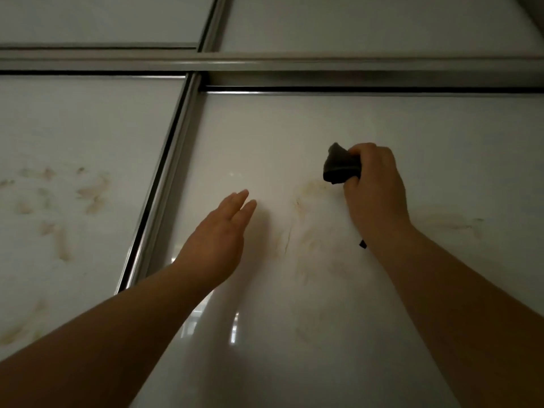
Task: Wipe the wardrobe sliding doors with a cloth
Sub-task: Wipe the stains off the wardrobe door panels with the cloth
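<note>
A glossy white wardrobe door panel [294, 128] fills the view, with brownish smears [309, 231] across its middle. My right hand [376, 195] is closed around a bunched dark cloth [341, 167] and holds it against the panel just above the smears. A small dark end of the cloth pokes out below the wrist. My left hand [220, 231] is flat on the same panel, fingers straight and together, to the left of the smears, holding nothing.
A grey metal frame bar [164, 184] runs diagonally between this panel and the left door panel [73, 142], which carries several brown marks [91, 192]. A horizontal metal rail [294, 66] crosses the top, with more white panels above it.
</note>
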The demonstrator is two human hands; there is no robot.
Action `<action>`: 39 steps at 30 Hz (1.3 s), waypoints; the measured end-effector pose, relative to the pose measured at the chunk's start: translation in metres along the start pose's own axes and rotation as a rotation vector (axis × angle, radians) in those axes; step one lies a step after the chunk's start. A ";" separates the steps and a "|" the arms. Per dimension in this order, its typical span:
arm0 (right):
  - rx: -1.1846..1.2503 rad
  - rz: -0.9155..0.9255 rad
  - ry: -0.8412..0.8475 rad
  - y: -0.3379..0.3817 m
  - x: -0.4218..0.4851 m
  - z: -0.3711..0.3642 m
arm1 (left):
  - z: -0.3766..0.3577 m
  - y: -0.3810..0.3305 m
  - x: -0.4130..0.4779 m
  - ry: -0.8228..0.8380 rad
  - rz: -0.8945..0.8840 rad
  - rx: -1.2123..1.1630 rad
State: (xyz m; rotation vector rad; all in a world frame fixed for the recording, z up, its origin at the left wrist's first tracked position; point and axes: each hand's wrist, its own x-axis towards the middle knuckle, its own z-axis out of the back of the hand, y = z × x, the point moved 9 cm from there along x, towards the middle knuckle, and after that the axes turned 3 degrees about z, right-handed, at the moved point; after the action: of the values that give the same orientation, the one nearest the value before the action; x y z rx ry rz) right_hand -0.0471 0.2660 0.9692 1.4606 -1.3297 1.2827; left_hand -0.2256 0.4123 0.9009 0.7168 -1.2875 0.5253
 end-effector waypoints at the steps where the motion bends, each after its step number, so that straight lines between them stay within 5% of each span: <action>1: -0.044 0.021 0.000 0.000 0.005 -0.006 | 0.000 0.004 0.002 0.005 0.000 0.001; 14: -0.246 -0.039 0.317 -0.005 -0.001 -0.115 | -0.045 0.016 0.038 0.107 -0.042 -0.050; 19: -0.547 0.106 0.342 -0.006 0.000 -0.113 | -0.049 0.019 0.047 0.097 -0.007 -0.031; 29: -0.460 0.480 0.604 0.011 -0.101 -0.133 | -0.049 0.022 0.046 0.096 -0.036 0.005; 35: -0.544 0.088 0.525 -0.045 -0.012 -0.115 | -0.049 0.025 0.046 0.090 -0.046 -0.059; 39: -0.560 0.218 0.496 -0.004 -0.047 -0.140 | -0.049 0.023 0.046 0.073 -0.055 -0.044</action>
State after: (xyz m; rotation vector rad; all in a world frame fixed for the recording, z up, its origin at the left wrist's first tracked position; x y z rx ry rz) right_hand -0.0653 0.4117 0.9521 0.5794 -1.3725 1.1728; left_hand -0.1997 0.4620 0.9444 0.6883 -1.2044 0.4725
